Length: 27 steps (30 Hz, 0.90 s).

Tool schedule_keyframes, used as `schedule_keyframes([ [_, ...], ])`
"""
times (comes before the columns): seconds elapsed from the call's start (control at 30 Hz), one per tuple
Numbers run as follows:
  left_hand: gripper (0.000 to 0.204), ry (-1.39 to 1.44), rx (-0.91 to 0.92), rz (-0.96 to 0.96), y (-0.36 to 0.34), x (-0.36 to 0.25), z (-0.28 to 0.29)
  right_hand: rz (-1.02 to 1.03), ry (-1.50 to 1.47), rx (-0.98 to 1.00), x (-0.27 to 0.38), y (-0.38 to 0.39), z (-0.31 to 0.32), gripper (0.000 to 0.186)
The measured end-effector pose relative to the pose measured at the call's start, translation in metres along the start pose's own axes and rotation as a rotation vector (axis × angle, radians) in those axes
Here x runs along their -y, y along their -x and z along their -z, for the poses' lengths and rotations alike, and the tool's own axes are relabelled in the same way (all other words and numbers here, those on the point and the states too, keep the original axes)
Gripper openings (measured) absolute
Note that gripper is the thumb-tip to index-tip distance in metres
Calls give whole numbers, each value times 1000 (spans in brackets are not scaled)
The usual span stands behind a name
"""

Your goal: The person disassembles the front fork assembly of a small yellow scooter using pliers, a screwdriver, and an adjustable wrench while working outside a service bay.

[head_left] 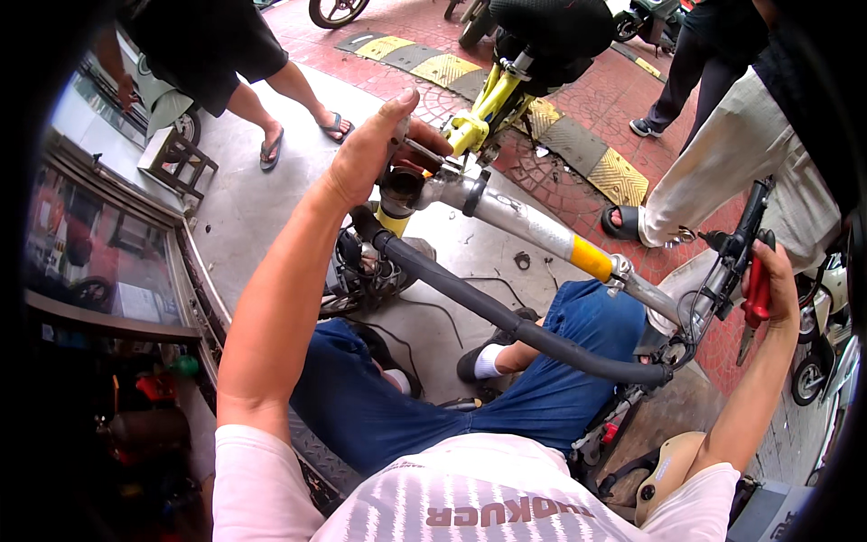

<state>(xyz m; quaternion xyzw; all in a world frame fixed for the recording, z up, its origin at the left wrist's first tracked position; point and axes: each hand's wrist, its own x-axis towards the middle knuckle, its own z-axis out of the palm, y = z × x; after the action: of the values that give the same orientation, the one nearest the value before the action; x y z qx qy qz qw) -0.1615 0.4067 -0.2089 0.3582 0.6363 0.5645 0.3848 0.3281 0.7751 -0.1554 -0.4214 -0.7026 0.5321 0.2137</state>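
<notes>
My left hand (pixel 375 154) is at the folded joint of a yellow bike frame (pixel 474 126), thumb up and fingers curled round a slim silver metal rod (pixel 423 150). Just below it is the dark round opening of a tube (pixel 402 185). From this joint a silver stem with a yellow band (pixel 591 256) slants right to the handlebar (pixel 741 230). A black padded tube (pixel 470 312) crosses over my knees. Close by the handlebar, my right hand (pixel 775 275) is closed on red-handled pliers (pixel 757 294), jaws pointing down.
A person in flip-flops (pixel 271 149) stands at the far left beside a small stool (pixel 176 163). Another in light trousers (pixel 722 172) stands close on the right. Cables (pixel 442 307) lie on the floor. A beige helmet (pixel 670 474) is near my right arm; a glass cabinet (pixel 108 244) is left.
</notes>
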Motion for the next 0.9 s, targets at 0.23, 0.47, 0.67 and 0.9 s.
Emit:
schedule_keyframes([
  [0.23, 79, 72, -35, -23, 1, -1, -6, 120, 97, -247, 10, 20, -4, 41],
  [0.47, 66, 54, 11, -22, 2, -6, -14, 652, -254, -318, 107, 74, -52, 50],
  [0.67, 68, 49, 55, -48, -3, -9, -9, 456, -798, 334, 175, 14, -157, 50],
  [0.9, 59, 101, -23, -43, 3, -15, -19, 372, -919, 236, 185, -23, -300, 44],
])
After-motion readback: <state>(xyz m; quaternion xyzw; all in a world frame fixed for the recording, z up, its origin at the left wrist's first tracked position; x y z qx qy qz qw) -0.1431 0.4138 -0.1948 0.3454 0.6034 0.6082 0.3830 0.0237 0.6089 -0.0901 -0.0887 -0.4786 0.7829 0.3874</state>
